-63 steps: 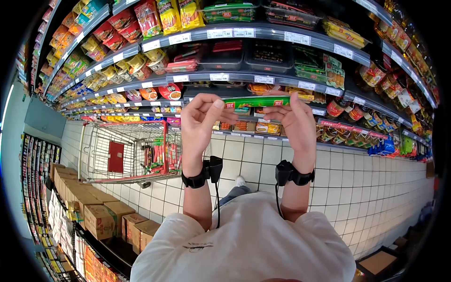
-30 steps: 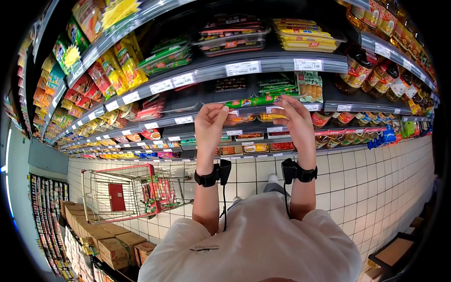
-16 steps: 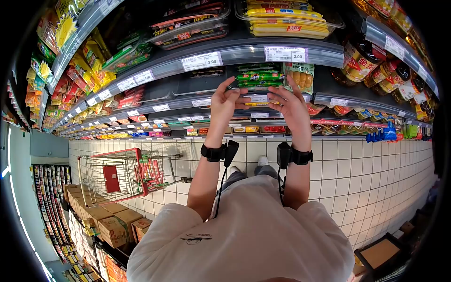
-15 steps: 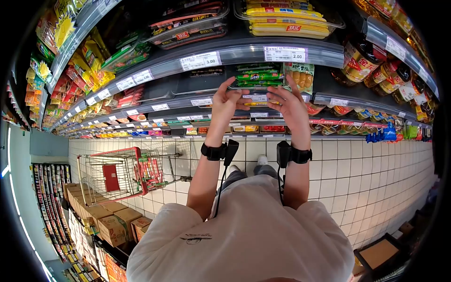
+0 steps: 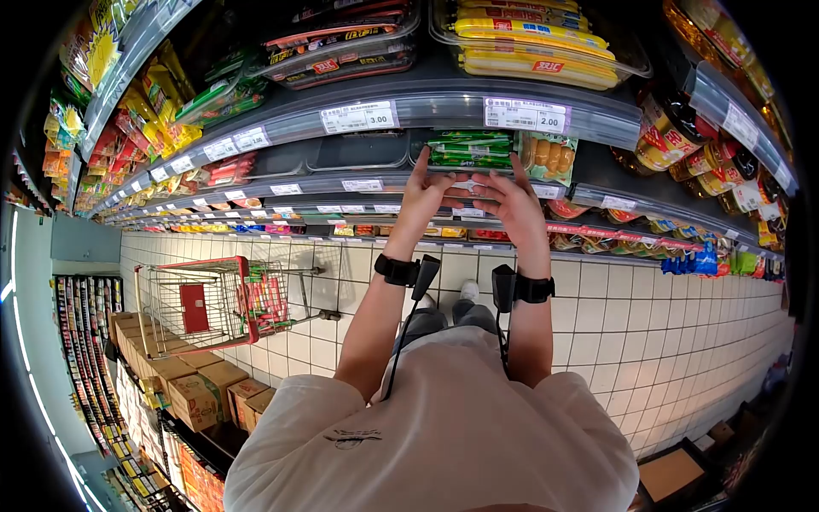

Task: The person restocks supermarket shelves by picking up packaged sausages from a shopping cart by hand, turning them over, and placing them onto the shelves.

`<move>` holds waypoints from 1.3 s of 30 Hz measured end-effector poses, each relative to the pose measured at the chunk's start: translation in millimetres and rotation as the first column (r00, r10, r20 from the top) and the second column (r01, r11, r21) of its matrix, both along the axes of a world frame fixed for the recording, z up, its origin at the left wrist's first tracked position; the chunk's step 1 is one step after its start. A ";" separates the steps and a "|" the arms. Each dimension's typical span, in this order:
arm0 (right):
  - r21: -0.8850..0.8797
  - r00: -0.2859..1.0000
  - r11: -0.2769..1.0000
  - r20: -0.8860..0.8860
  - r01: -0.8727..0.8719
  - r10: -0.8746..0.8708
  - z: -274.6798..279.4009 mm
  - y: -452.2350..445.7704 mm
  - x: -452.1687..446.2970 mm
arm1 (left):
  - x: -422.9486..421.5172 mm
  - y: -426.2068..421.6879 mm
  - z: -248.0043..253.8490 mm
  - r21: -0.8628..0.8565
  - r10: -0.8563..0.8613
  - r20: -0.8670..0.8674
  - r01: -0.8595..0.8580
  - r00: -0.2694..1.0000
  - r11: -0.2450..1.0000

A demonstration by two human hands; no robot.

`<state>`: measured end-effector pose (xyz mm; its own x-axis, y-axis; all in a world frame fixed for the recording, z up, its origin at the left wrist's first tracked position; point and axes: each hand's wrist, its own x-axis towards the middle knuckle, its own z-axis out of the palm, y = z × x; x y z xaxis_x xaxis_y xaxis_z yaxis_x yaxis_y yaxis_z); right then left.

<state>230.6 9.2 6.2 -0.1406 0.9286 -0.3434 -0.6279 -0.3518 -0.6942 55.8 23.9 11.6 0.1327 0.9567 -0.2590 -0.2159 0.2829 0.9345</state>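
Note:
Green-wrapped sausages (image 5: 471, 147) lie in a clear plastic tray (image 5: 420, 154) on the shelf below the price rail. My left hand (image 5: 423, 193) is at the tray's left front corner, index finger along its side and the other fingers bent inward across the front. At the right front corner my right hand (image 5: 515, 201) mirrors it, its index finger pointing up the side. The fingertips of both hands nearly meet before the tray's front wall. How firmly the fingers grip is partly hidden. Just right of the tray stands a pack of light-brown sausages (image 5: 551, 159).
Above are trays of dark-wrapped sausages (image 5: 341, 55) and yellow-wrapped sausages (image 5: 537, 51). Bottles (image 5: 661, 128) line the right. Behind me on the left, a shopping cart (image 5: 247, 299) with packages stands on the tiled floor (image 5: 614, 316), near cardboard boxes (image 5: 200, 397).
My hands have drawn closer together at the tray's front, the fingertips now nearly meeting. The green-wrapped sausages look more level and tightly packed. The camera view has shifted slightly.

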 end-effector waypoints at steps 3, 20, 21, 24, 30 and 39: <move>-0.003 0.999 1.000 -0.049 0.011 -0.011 -5.0 4.0 -3.1 | -3.5 -6.1 4.8 0.046 0.000 -0.053 0.002 0.999 0.999; -0.020 0.956 0.959 0.082 -0.281 0.282 2.9 -15.9 -153.2 | -163.2 -75.9 9.8 0.088 0.000 -0.109 0.009 0.994 0.996; -0.015 0.952 0.957 0.094 -0.290 0.291 2.0 -21.3 -169.6 | -178.5 -84.0 11.7 0.101 0.025 -0.127 -0.013 0.992 0.995; -0.060 0.928 0.936 0.119 -0.347 0.352 4.0 -37.3 -225.4 | -238.6 -109.9 5.4 0.149 0.109 -0.029 -0.103 0.994 0.983; -0.068 0.817 0.829 0.143 -0.555 0.558 16.0 -80.1 -357.3 | -367.7 -194.0 11.6 0.112 0.386 0.055 -0.390 0.921 0.914; -0.048 0.405 0.424 0.209 -0.905 0.890 11.8 -167.0 -527.9 | -480.8 -363.7 8.4 0.101 0.721 0.010 -0.718 0.693 0.688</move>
<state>-297.3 -157.8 18.0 -0.8519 0.3264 -0.4096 0.1549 -0.5900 -0.7924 -425.0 -339.8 20.0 -0.6124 0.7742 -0.1602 -0.2913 -0.0326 0.9561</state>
